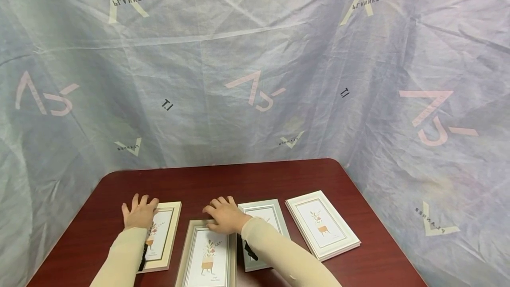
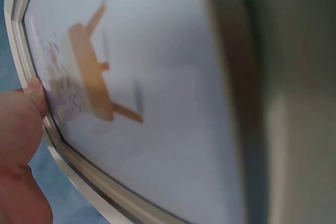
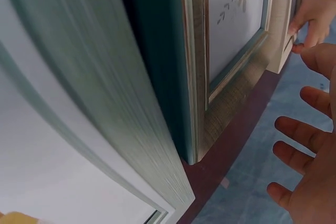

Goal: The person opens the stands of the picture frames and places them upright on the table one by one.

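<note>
Champagne photo frame [image 1: 203,251] nearest me on the dark red table [image 1: 223,183]; long axis runs away from me, printed flowers [image 1: 210,248] pointing to the far end, pot legs [image 1: 207,272] toward me. Small lettering [image 1: 215,278] at the print's lower right: illegible. My right hand [image 1: 226,216] is at its far right corner, fingers spread apart; contact cannot be told. To the left, cream photo frame [image 1: 164,234], far end leaning slightly right; my left hand [image 1: 139,217] lies at its far left corner, fingers loose, a digit touching the rim. Rightward: grey photo frame [image 1: 266,211], partly under my sleeve [image 1: 288,254]; then stacked white photo frames [image 1: 322,225], set diagonally, far end leftward. Behind, backdrop cloth [image 1: 199,70] lettered "PLANNER", some inverted, and "T.I".
</note>
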Demonstrator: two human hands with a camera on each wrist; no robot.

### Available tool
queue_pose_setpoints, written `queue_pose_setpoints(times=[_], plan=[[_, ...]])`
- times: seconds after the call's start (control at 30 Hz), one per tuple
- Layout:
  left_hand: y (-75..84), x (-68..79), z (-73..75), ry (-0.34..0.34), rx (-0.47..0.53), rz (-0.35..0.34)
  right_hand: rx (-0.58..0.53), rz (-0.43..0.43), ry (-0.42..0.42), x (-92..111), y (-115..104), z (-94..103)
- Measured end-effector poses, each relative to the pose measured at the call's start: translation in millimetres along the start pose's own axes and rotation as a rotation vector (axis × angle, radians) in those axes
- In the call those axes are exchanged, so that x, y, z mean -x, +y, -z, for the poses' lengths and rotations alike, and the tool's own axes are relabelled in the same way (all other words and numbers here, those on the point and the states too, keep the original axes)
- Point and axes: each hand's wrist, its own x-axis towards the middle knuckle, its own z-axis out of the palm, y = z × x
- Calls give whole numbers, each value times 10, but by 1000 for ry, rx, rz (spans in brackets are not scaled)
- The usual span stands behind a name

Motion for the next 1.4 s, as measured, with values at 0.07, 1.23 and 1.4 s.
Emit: queue_pose_setpoints(times=[0.07, 1.23, 1.4], plan=[[-9, 1, 4, 4, -4, -5, -9, 1, 2, 8, 13, 8], [-38, 208, 742, 300, -98, -379, -45, -36, 64, 646, 547, 417], [-36, 289, 813, 279, -81, -371, -75, -43, 87, 760, 619, 425]])
